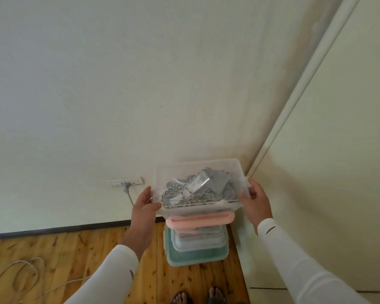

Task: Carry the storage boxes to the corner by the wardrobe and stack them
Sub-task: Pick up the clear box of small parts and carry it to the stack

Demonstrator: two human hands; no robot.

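A clear plastic storage box (199, 178) with grey cables and packets inside sits at the top of a stack in the corner. My left hand (144, 205) grips its left side and my right hand (256, 200) grips its right handle. Under it lies a box with a pink lid (198, 221), then a clear box (199, 240), and a larger green-lidded box (195, 256) on the wooden floor. The white wardrobe (329, 172) stands right beside the stack.
A wall socket (126, 182) with a grey plug is left of the stack. A white cable (20, 275) lies coiled on the floor at the lower left. My bare feet (198, 296) stand just in front of the stack.
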